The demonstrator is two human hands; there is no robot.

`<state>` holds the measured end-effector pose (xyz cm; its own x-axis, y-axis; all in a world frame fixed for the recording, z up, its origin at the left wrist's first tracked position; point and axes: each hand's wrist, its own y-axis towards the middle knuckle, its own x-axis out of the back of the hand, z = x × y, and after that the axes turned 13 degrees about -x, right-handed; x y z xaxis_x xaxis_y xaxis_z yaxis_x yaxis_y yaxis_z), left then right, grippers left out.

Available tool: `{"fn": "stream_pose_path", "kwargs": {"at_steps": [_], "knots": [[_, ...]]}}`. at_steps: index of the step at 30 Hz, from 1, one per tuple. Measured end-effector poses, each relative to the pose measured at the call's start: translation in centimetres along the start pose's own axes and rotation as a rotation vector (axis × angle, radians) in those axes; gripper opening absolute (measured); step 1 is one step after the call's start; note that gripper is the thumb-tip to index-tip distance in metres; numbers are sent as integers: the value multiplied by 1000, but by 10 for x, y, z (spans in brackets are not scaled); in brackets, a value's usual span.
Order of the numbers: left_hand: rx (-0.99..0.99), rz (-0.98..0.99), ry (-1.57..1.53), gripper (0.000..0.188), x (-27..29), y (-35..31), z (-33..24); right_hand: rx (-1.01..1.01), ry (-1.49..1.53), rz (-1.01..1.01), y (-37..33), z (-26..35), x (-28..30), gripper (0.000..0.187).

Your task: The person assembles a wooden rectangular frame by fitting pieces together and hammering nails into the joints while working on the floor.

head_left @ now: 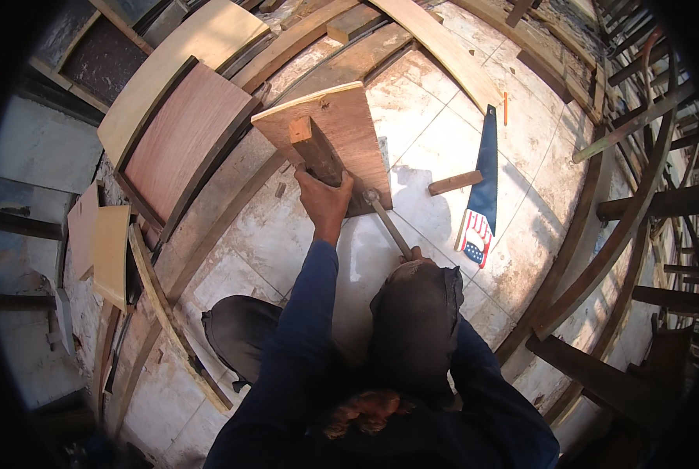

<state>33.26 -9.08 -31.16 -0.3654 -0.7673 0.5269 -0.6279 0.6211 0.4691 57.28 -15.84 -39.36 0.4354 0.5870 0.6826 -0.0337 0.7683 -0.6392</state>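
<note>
My left hand (324, 200) grips a dark wooden batten (315, 149) and presses it onto a light plywood board (353, 125) that lies on the tiled floor (420, 133). My right hand (416, 254) is mostly hidden behind a dark cloth at my chest; only its fingers show around the handle of a hammer (384, 218). The hammer's head rests at the near edge of the plywood board, just right of my left hand.
A hand saw (482, 187) with a patterned handle lies on the tiles to the right, a short wooden block (455, 183) beside it. Plywood sheets (185, 133) and curved planks (443, 47) lie at the left and back. Wooden frames (639, 203) stand at the right.
</note>
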Motion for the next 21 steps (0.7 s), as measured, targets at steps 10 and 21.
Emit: {"fn": "stream_pose_path", "kwargs": {"at_steps": [10,21], "knots": [[-739,-256,118,103,86,25,-95,172,385,161,52,-83,-38,36],[-969,845,265,47,29,118,-139,109,-131,39,24,-26,25,43]]}}
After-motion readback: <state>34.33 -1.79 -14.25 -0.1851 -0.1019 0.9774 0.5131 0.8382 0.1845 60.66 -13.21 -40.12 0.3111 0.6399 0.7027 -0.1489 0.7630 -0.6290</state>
